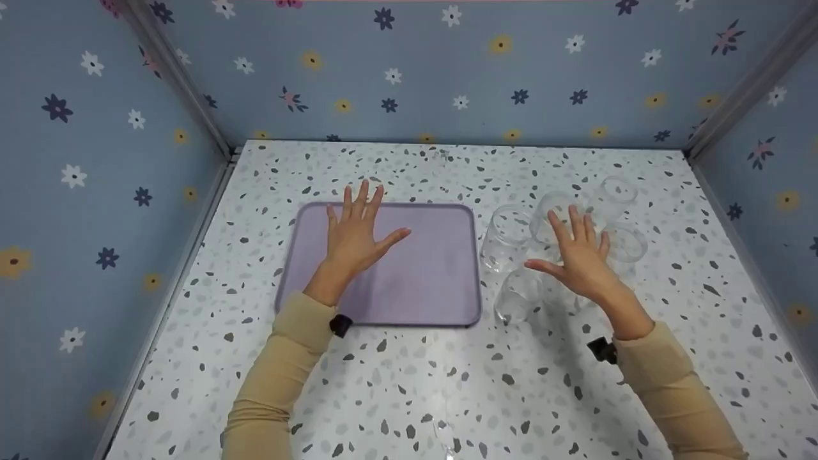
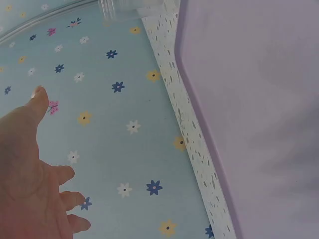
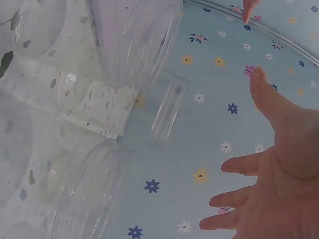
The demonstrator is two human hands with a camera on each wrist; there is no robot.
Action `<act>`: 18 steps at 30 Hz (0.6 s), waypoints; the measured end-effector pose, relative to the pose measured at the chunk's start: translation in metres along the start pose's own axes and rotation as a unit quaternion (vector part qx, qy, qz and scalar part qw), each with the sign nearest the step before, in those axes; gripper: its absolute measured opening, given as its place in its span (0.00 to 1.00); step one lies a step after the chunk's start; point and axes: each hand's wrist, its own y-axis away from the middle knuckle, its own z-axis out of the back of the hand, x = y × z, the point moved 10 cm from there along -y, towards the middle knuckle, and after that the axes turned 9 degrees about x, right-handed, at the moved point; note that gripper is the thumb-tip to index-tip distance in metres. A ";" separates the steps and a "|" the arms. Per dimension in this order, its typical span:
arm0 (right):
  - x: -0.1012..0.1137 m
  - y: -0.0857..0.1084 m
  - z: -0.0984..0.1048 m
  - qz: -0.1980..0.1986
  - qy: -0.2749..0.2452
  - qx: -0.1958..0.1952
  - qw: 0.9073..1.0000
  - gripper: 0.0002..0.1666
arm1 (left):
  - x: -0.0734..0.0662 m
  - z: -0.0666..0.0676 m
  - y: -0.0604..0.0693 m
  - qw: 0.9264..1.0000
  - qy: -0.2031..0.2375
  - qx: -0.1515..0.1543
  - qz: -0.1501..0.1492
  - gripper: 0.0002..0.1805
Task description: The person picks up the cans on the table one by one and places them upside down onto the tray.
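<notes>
A flat lavender tray (image 1: 422,275) with a low raised rim lies on the speckled table. Above it my left hand (image 1: 353,239) is held with fingers spread, holding nothing. To the tray's right stands a group of clear cups, among them a front cup (image 1: 516,297), a cup by the tray's edge (image 1: 501,246) and a far cup (image 1: 618,190). My right hand (image 1: 583,260) hovers over this group, fingers spread, and covers part of it. In the right wrist view a clear cup (image 3: 149,45) shows beside the right hand (image 3: 284,174), with space between them.
The white speckled table (image 1: 409,396) is bounded by blue flowered panels at the back (image 1: 422,70), left (image 1: 96,211) and right (image 1: 779,166). Small black devices sit on the left wrist (image 1: 340,325) and right wrist (image 1: 602,351).
</notes>
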 end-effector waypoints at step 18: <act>0.020 0.014 -0.016 0.064 -0.005 -0.018 0.998 0.44 | -0.009 -0.003 0.016 0.997 0.058 -0.044 -0.040 0.46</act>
